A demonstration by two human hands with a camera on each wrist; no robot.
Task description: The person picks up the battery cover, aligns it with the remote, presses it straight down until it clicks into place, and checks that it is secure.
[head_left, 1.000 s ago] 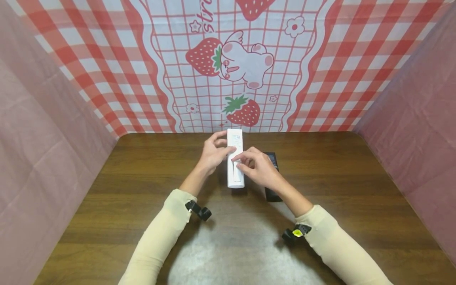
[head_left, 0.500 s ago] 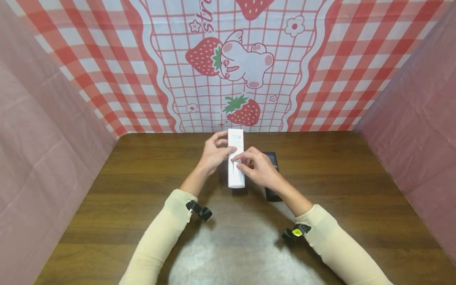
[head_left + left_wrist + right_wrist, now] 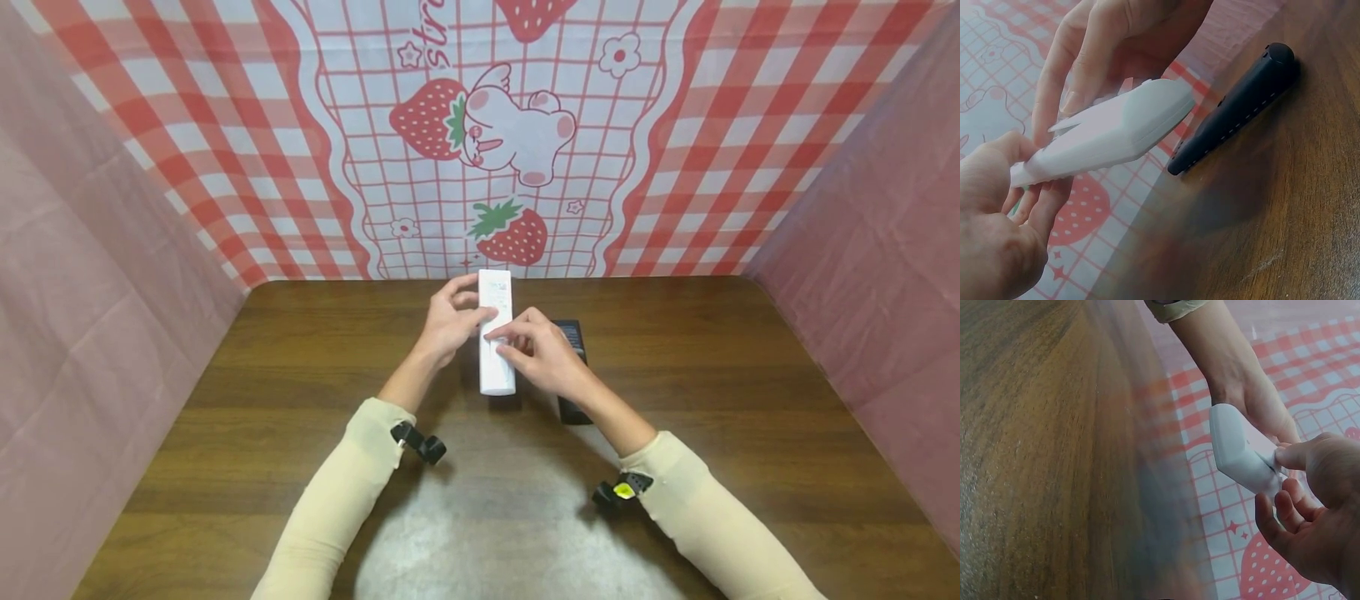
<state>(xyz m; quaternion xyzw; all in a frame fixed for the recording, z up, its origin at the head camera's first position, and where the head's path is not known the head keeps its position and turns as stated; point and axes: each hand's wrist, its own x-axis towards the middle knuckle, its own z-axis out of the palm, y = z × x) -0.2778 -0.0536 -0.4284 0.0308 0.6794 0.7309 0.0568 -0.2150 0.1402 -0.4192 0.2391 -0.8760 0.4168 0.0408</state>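
A white remote control [image 3: 495, 292], its back with small print facing up, is held above the table. My left hand [image 3: 447, 323] grips its far part, thumb on top and fingers beneath. Along the near half lies the white battery cover [image 3: 1097, 115], hinged up a little at its far end in the left wrist view. My right hand [image 3: 546, 354] pinches that raised end between thumb and index finger. What lies under the cover is hidden. Just beyond the right hand, a black remote-like object [image 3: 1235, 109] rests on the table, partly covered by the right forearm in the head view.
The brown wooden table [image 3: 480, 500] stretches out on all sides. A red-and-white strawberry-print cloth [image 3: 517, 125] hangs at its back edge. Pink curtains [image 3: 862, 208] close off both sides. Each wrist wears a black camera strap [image 3: 420, 443].
The dark gap along the battery cover has narrowed, so the cover sits closer to the remote control. Both hands have kept almost the same place.
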